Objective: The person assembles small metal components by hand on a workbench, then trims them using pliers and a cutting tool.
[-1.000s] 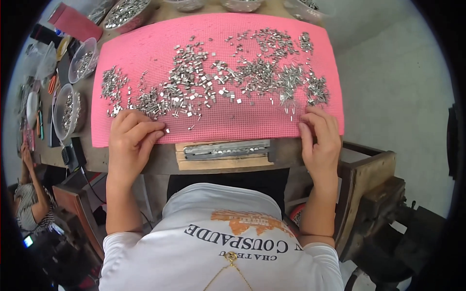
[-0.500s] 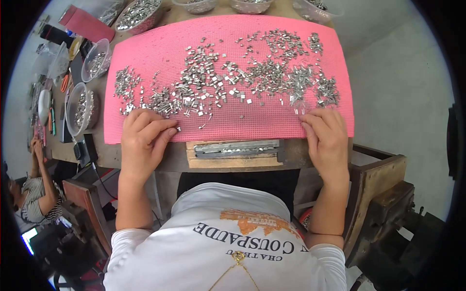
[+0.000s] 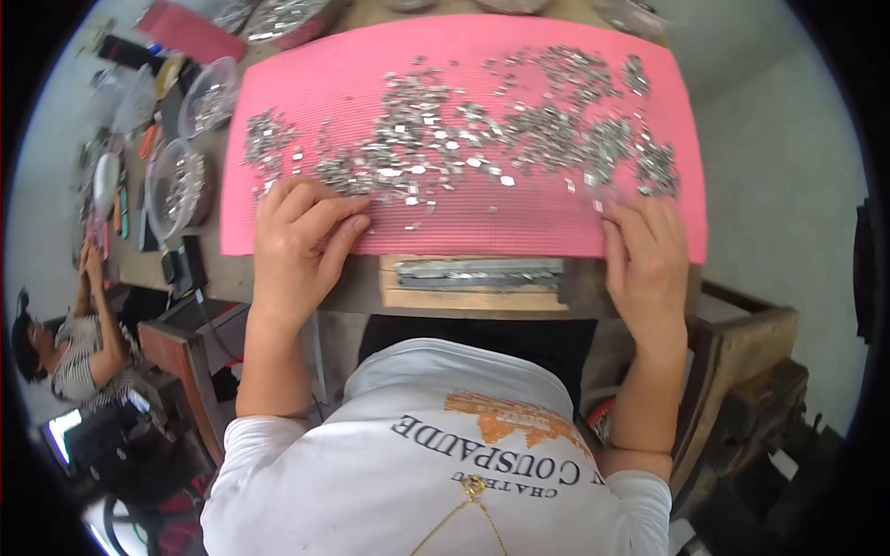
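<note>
A pink textured mat [image 3: 306, 88] lies before me, strewn with small silvery metal pieces [image 3: 408, 116], some flat and square, others thin and pin-like. At its near left part, my left hand [image 3: 301, 232] rests with thumb and forefinger brought together in a pinch. Whatever is between those fingertips is too small and blurred to name. My right hand [image 3: 651, 246] is at the near right part, below a cluster of pieces [image 3: 607, 148]. Its fingers curl down with the thumb near the forefinger; motion blur hides what they hold, if anything.
Between my hands, a wooden block [image 3: 473, 296] carrying a grey metal fixture [image 3: 482, 273] sits at the table's near edge. Clear plastic tubs of metal parts [image 3: 181, 190] stand left and along the back. Another person [image 3: 88, 357] sits at far left.
The whole view has shifted, so the mat and table appear farther right and slightly higher. Both hands stay over the near part of the mat, in nearly the same poses.
</note>
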The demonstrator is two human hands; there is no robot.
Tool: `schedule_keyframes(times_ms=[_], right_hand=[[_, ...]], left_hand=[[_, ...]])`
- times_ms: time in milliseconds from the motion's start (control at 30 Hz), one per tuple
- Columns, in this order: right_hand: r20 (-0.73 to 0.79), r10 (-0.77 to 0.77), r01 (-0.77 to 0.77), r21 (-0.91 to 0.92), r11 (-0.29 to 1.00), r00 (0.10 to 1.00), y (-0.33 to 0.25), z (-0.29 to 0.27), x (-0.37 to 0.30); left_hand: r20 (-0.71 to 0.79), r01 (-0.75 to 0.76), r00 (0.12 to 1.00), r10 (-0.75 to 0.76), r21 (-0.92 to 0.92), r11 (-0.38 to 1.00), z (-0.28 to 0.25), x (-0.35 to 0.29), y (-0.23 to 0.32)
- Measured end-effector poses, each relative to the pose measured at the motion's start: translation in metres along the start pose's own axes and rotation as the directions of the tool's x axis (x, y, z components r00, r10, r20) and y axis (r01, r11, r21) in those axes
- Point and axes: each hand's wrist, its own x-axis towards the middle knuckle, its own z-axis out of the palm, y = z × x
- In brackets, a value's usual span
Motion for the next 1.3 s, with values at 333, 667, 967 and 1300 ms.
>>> schedule_keyframes(times_ms=[333,667,967,1300], right_hand=[[-0.003,0.063,-0.063,-0.147,0.987,0.998,0.008,0.005,-0.008],[0.011,0.081,-0.079,-0.142,0.987,0.997,-0.002,-0.003,-0.024],[-0.045,0.124,-0.122,0.049,0.991,0.991,-0.005,-0.007,-0.031],[-0.075,0.178,-0.17,0.102,0.98,0.981,-0.011,-0.002,-0.028]], left_hand=[[0.073,0.164,0.984,-0.162,-0.025,0.986,-0.041,-0.012,-0.022],[0.024,0.106,0.994,-0.106,0.005,0.994,-0.005,-0.01,-0.014],[0.025,0.033,0.999,-0.039,0.196,0.98,-0.005,-0.006,-0.003],[0.066,-0.007,0.998,0.011,-0.056,0.998,-0.001,0.012,0.023]])
